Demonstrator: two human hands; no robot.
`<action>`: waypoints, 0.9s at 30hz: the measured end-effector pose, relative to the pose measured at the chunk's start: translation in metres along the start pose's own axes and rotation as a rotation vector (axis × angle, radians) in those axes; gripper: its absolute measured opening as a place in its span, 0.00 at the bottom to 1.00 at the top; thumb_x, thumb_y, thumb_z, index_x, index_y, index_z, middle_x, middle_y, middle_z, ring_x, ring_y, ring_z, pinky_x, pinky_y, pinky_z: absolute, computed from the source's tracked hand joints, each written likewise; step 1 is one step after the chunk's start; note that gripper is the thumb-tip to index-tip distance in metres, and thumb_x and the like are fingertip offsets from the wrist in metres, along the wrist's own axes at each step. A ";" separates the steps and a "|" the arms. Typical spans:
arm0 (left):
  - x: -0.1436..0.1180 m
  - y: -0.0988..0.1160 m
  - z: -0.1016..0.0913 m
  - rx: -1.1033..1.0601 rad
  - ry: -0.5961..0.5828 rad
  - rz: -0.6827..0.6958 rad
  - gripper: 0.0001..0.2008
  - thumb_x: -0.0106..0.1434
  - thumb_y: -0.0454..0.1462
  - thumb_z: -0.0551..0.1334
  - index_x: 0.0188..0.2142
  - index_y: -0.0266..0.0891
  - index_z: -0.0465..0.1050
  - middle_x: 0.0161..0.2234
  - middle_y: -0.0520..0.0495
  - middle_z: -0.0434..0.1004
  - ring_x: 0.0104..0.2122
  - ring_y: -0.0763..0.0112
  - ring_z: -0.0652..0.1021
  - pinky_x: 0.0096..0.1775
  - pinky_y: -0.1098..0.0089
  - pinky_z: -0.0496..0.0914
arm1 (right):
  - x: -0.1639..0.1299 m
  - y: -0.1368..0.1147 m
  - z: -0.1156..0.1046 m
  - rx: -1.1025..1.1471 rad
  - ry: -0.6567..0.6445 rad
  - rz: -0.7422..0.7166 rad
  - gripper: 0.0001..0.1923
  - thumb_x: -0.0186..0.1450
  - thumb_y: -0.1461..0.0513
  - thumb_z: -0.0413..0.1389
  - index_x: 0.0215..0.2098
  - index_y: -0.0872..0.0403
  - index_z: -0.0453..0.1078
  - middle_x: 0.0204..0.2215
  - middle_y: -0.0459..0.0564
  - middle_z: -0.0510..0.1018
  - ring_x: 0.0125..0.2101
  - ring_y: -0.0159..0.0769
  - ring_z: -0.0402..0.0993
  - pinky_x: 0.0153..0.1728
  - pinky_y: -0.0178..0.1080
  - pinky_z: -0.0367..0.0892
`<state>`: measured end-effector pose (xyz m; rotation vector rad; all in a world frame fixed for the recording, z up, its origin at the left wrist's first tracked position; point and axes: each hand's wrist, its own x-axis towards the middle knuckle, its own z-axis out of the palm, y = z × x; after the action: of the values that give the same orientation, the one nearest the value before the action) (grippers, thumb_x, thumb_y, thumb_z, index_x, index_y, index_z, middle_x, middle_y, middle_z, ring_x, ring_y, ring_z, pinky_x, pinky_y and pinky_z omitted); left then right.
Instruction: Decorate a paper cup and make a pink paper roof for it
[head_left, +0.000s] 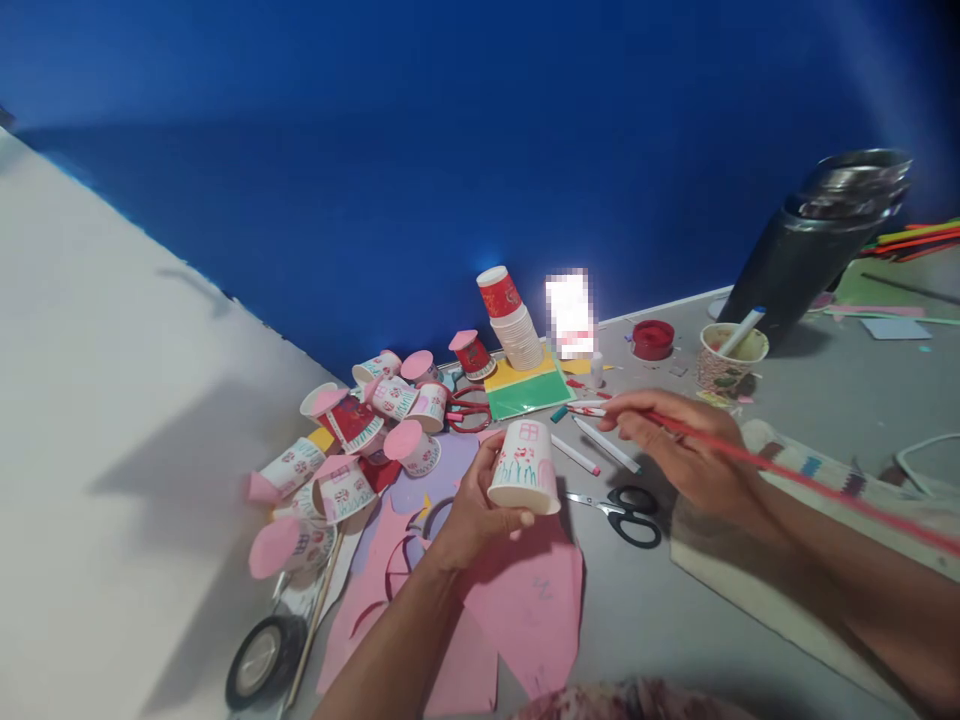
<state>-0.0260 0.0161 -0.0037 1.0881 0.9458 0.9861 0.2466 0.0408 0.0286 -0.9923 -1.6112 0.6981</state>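
My left hand point(480, 510) is closed around a white paper cup point(525, 465), turned upside down and tilted, wide rim toward me. On its side are a pink window, red dabs and green grass strokes. Right of the cup, my right hand point(660, 435) pinches a long thin red stick point(757, 460) that slants back over my forearm; its tip is too unclear to tell whether it is a brush. Between the hands lie white markers point(609, 445) and black-handled scissors point(634, 515). Pink paper sheets point(532, 610) spread beneath my left hand.
Decorated cups point(345, 490) crowd the left side. A cup stack point(517, 335) stands on coloured paper by the blue wall. At right are a red lid point(652, 340), a cup holding a marker point(724, 365) and a dark flask point(810, 250). Black tape point(262, 660) lies front left.
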 end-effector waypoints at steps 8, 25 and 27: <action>-0.002 0.012 0.011 0.054 0.054 0.139 0.42 0.45 0.40 0.82 0.57 0.45 0.67 0.52 0.44 0.77 0.51 0.55 0.78 0.46 0.65 0.75 | -0.011 0.037 0.015 -0.089 -0.311 -0.188 0.47 0.58 0.44 0.71 0.71 0.44 0.63 0.60 0.59 0.77 0.57 0.56 0.77 0.56 0.56 0.74; -0.010 0.009 0.008 0.707 -0.012 0.462 0.51 0.58 0.41 0.77 0.74 0.53 0.51 0.76 0.39 0.51 0.74 0.46 0.57 0.71 0.45 0.56 | -0.008 0.018 0.016 -0.488 -0.433 -0.468 0.45 0.62 0.56 0.70 0.72 0.53 0.56 0.63 0.67 0.74 0.61 0.62 0.72 0.61 0.64 0.68; -0.011 0.010 0.006 0.812 -0.037 0.499 0.46 0.61 0.39 0.74 0.73 0.53 0.54 0.73 0.39 0.59 0.72 0.48 0.62 0.71 0.46 0.58 | -0.009 0.016 0.018 -0.515 -0.438 -0.515 0.43 0.63 0.57 0.69 0.71 0.55 0.57 0.62 0.67 0.75 0.60 0.60 0.73 0.61 0.62 0.68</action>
<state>-0.0250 0.0057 0.0089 2.0907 1.0998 0.9825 0.2340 0.0419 0.0060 -0.7426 -2.3916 0.1398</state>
